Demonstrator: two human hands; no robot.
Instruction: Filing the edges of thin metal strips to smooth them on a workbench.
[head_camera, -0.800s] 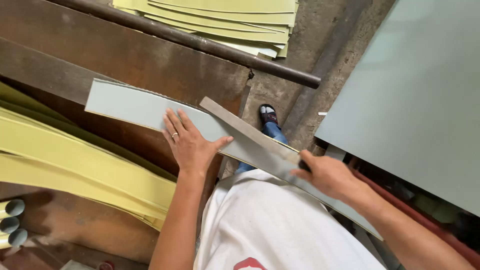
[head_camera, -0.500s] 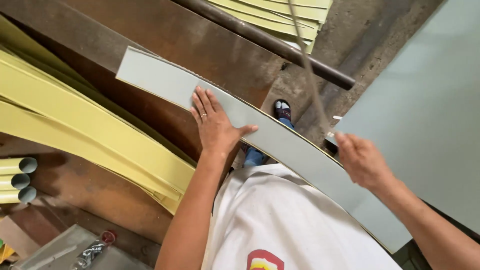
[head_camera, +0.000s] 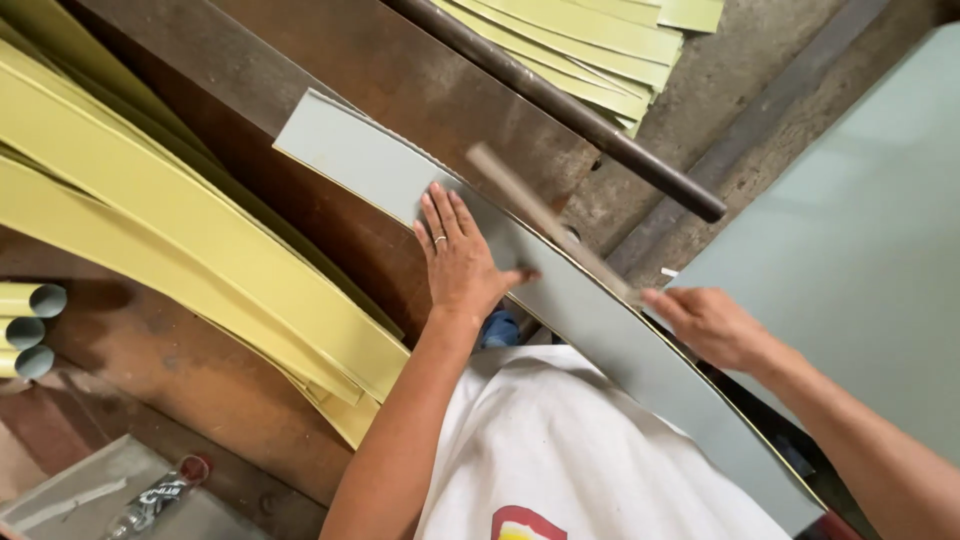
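— Rusty brown metal worktop (head_camera: 330, 60) fills the upper view, with a dark round steel bar (head_camera: 560, 105) running across it. What lies on top?

— One long grey-green sheet-metal strip (head_camera: 370, 165), gently curved, stretches from the worktop down past the person's white shirt (head_camera: 560, 450).

— And the hands?

— The left hand (head_camera: 460, 260) lies flat on the strip, fingers spread, a ring on one finger; its grip is fully open and holds nothing, only pressing down. The right hand (head_camera: 715, 325) is closed on the near end of a thin flat grey bar (head_camera: 545, 220), which crosses above the strip; it is blurred, so it may be a ruler or a file.

— Anything beside them?

— Curved pale yellow strips (head_camera: 180, 250) are stacked at the left, yellow tube ends (head_camera: 30, 330) near them, and a large grey-green sheet (head_camera: 860, 260) stands at the right.
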